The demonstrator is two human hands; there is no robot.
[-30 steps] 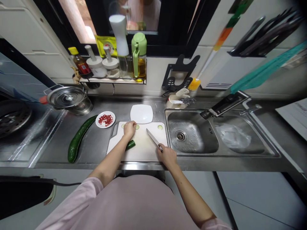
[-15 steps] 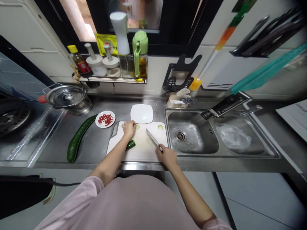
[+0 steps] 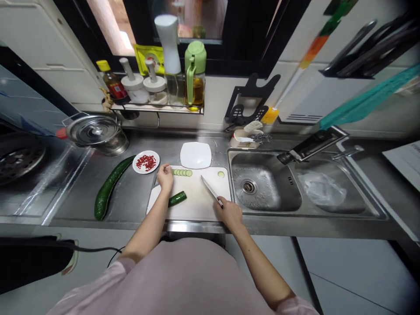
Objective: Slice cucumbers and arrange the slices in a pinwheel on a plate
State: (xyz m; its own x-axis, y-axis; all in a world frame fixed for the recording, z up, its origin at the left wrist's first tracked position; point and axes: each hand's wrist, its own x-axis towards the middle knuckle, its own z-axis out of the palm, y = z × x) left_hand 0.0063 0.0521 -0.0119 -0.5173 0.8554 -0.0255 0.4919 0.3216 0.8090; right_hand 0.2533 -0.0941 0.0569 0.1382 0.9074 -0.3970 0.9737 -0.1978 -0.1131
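Observation:
My right hand (image 3: pixel 230 214) is closed round the handle of a kitchen knife (image 3: pixel 210 189), its blade slanting up and left over the white cutting board (image 3: pixel 200 205). At the upper left of the board is my left hand (image 3: pixel 165 177), fingers bent together beside the left end of a row of overlapping cucumber slices (image 3: pixel 182 173); whether anything is between them is hidden. Below that row lies a cut piece of cucumber (image 3: pixel 177 198), its left end behind my left wrist. One single slice (image 3: pixel 221 174) rests near the board's upper right corner.
A whole cucumber (image 3: pixel 110 190) and a small plate of red bits (image 3: pixel 146 162) lie to the left. An empty white plate (image 3: pixel 196 155) sits behind the board. The sink (image 3: pixel 265 188) adjoins on the right. A lidded pot (image 3: pixel 98 133) and a bottle rack (image 3: pixel 157 107) stand farther back.
My left hand has moved left off the slices, uncovering their row and more of the cut cucumber. My right hand and the knife have stayed nearly still. The view has shifted slightly.

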